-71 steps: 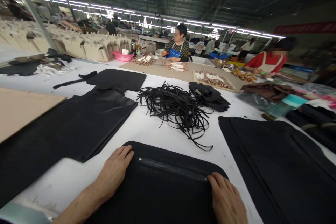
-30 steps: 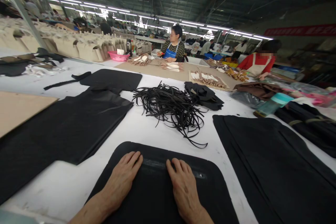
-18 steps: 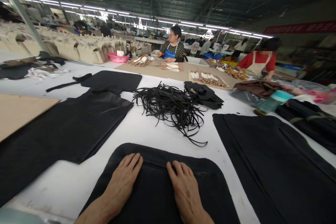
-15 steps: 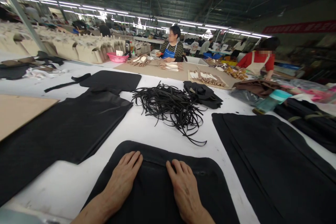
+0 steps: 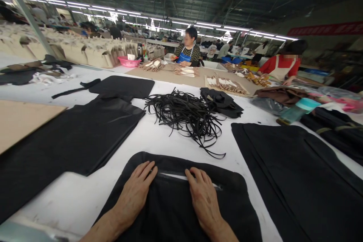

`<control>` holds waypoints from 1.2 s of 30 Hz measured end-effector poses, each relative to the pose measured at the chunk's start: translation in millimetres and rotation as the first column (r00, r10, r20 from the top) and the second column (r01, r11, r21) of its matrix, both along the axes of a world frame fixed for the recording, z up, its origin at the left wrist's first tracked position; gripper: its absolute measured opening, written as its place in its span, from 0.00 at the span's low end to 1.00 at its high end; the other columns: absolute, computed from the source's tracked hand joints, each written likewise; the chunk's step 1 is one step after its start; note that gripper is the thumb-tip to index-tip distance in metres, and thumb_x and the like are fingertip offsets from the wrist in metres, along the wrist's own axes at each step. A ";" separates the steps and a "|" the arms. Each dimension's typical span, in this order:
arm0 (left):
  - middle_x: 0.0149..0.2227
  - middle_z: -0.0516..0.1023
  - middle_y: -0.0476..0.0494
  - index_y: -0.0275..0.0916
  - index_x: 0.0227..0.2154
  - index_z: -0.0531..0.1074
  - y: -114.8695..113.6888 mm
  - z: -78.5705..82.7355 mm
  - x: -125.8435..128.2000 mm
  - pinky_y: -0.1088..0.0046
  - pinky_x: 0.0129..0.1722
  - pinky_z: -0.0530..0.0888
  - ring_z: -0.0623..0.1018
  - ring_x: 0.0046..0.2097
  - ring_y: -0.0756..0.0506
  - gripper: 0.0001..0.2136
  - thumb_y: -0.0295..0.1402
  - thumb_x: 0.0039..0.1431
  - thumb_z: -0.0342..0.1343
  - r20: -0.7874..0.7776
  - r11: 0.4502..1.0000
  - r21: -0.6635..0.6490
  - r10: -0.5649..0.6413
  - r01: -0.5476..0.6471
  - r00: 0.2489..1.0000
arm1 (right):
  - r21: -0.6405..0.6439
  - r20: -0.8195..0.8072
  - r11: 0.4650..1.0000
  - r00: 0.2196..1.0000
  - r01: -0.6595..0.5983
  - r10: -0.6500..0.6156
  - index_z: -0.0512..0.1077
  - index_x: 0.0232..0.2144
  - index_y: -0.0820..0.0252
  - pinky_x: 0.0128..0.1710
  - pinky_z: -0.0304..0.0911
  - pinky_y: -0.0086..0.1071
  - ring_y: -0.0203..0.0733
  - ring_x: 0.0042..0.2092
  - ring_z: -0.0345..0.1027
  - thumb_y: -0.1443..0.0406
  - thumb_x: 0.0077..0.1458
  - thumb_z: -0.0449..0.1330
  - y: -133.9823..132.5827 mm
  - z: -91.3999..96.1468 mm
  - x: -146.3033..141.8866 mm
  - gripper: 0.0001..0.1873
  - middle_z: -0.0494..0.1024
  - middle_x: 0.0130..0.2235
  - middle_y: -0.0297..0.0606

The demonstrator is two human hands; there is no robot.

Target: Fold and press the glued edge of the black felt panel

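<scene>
Matt black cloth panel [image 5: 176, 211] w/ glossy strip [image 5: 176, 176]; smooth white tabletop [image 5: 159, 136].

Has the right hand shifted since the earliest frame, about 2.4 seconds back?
Yes. The right hand slid left along the far edge of the black panel, from its right corner to near the middle, beside the left hand.

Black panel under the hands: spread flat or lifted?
Spread flat: black panel lies on the table under left hand and right hand.
</scene>
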State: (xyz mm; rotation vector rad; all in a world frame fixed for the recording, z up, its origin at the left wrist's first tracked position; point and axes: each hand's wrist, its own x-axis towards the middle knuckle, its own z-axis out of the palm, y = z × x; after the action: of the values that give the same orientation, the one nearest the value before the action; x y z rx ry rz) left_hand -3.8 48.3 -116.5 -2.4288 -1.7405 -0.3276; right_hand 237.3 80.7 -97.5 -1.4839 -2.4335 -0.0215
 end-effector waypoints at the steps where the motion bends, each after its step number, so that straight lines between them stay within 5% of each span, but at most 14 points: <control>1: 0.56 0.65 0.45 0.40 0.52 0.64 -1.7 0.0 0.8 0.64 0.55 0.67 0.62 0.57 0.42 0.27 0.15 0.50 0.41 -0.004 1.000 0.007 0.005 -0.005 1.000 | 0.000 -0.004 1.000 1.000 0.001 -0.001 0.68 0.50 0.59 0.49 0.59 0.37 0.46 0.48 0.61 0.79 0.53 0.52 -0.5 -0.2 0.5 0.24 0.70 0.47 0.41; 15: 0.55 0.66 0.43 0.39 0.53 0.64 -3.7 -2.2 -1.0 0.66 0.52 0.71 0.65 0.56 0.42 0.27 0.16 0.49 0.42 0.033 0.991 0.132 0.015 -0.019 0.999 | 0.122 -0.066 0.992 0.997 -0.028 0.037 0.68 0.47 0.63 0.47 0.62 0.43 0.50 0.47 0.62 0.77 0.55 0.49 -1.5 -18.7 9.3 0.19 0.68 0.47 0.47; 25: 0.56 0.65 0.42 0.39 0.54 0.63 -1.0 -6.0 -2.6 0.60 0.53 0.70 0.64 0.57 0.41 0.27 0.16 0.50 0.42 0.080 0.997 0.066 0.021 -0.026 0.997 | 0.130 -0.104 0.991 0.994 -0.017 0.031 0.66 0.45 0.61 0.41 0.65 0.41 0.48 0.43 0.64 0.73 0.59 0.46 -5.9 -1.9 40.5 0.14 0.69 0.42 0.44; 31: 0.58 0.63 0.42 0.41 0.55 0.61 1.4 3.1 -4.5 0.60 0.54 0.69 0.63 0.58 0.42 0.25 0.21 0.54 0.41 0.303 0.998 -0.066 0.031 -0.011 0.952 | 0.106 -0.091 0.993 0.994 -0.044 0.054 0.67 0.40 0.58 0.36 0.65 0.37 0.45 0.38 0.65 0.71 0.60 0.44 -15.9 -0.4 44.7 0.13 0.70 0.39 0.41; 36: 0.59 0.60 0.45 0.45 0.58 0.55 -1.8 17.7 -9.9 0.61 0.57 0.65 0.63 0.58 0.45 0.22 0.28 0.60 0.40 0.542 0.977 -0.195 0.177 -0.082 0.822 | 0.158 -0.057 0.986 0.997 -0.051 0.061 0.67 0.42 0.61 0.38 0.65 0.38 0.46 0.40 0.65 0.72 0.60 0.44 -18.3 -7.3 42.4 0.14 0.70 0.40 0.43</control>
State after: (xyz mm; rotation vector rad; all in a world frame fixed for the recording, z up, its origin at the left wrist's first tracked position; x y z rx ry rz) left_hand -13.7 46.5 -98.8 -2.4632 -2.2234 -1.0042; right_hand 279.8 62.3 -104.8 -1.3287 -2.3644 -0.1496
